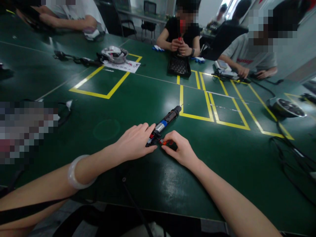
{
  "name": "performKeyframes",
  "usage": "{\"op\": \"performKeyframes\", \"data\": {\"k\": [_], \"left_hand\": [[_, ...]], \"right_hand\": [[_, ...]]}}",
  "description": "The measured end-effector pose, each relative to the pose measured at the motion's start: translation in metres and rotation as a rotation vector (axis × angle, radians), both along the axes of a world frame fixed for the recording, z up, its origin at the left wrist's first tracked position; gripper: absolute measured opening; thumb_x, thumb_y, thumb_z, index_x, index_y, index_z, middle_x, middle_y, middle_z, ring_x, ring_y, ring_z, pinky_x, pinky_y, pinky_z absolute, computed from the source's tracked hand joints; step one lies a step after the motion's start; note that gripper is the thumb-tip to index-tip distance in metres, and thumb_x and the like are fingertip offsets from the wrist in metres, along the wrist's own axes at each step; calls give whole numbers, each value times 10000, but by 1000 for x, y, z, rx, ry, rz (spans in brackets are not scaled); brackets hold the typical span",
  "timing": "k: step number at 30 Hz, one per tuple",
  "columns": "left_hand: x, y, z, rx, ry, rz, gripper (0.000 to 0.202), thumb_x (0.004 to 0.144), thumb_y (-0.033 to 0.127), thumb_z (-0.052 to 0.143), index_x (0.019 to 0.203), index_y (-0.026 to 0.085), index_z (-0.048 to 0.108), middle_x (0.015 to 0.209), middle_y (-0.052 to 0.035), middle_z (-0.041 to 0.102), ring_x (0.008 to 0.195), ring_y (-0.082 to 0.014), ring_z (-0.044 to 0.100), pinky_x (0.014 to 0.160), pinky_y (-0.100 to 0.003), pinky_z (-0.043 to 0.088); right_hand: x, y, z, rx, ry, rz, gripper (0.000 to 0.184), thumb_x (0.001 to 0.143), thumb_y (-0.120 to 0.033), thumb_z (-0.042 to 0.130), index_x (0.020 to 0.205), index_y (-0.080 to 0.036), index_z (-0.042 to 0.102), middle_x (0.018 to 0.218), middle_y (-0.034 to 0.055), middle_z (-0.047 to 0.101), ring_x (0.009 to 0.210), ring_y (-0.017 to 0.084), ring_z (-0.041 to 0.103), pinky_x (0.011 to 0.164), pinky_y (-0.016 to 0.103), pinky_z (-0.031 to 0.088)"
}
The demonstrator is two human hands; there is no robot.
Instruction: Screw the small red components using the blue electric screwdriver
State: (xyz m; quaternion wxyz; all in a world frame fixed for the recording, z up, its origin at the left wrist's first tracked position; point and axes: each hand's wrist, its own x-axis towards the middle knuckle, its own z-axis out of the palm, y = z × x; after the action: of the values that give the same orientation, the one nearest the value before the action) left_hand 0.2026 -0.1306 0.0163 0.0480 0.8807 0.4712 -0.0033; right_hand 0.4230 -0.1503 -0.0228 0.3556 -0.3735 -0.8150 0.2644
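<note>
A slim power screwdriver (161, 126) with its inner parts bare lies slantwise on the green table, its black nose pointing up and right. A silver motor body and a blue band show along it. My left hand (134, 142) lies over its rear end and grips it between fingers and thumb. Close beside, my right hand (181, 148) is closed in a pinch on a red-and-black piece (170, 144) at the tool's rear end. Its exact kind is partly hidden by my fingers. Some small red and dark parts show between both hands.
Yellow tape (197, 117) marks boxes on the green table (138, 105). Across it, a person works over a black tray (179, 65). A clear bag (115, 54) lies on a paper sheet at the left. Right, a round metal bowl (288, 108) stands near black cables (293, 151).
</note>
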Motion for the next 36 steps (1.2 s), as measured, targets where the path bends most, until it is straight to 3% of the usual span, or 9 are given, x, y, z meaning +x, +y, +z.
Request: {"op": "performKeyframes", "data": {"k": [9,18,25,36], "left_hand": [[5,-6,6,-47,21,-22,723,913,488,557,1486,75,408,1209,-205,601,1063,-336,620,858,-404,478],[5,-5,5,-46,27,-23,744,912,504,571,1491,66,408,1202,-201,607,1068,-338,620,873,-407,477],[4,-5,1,-30,7,-24,793,902,569,580,1499,76,405,1188,-192,608,1053,-336,618,836,-395,473],[8,-2,0,-22,-1,9,717,941,579,502,1486,117,441,1142,-174,619,1016,-323,626,800,-386,468]], "right_hand": [[-5,-4,-4,106,-151,51,47,972,-251,570,964,-216,601,1009,75,649,954,201,621,828,329,526],[-6,-3,-7,197,-296,27,140,997,-260,540,1057,-212,656,1019,86,676,915,205,612,808,338,500],[-11,-2,-5,251,-311,6,200,1028,-250,475,978,-200,662,944,82,684,837,197,592,749,324,470],[-8,-2,-3,143,-213,42,158,1011,-239,498,1019,-202,652,946,76,703,858,199,612,795,335,494]]}}
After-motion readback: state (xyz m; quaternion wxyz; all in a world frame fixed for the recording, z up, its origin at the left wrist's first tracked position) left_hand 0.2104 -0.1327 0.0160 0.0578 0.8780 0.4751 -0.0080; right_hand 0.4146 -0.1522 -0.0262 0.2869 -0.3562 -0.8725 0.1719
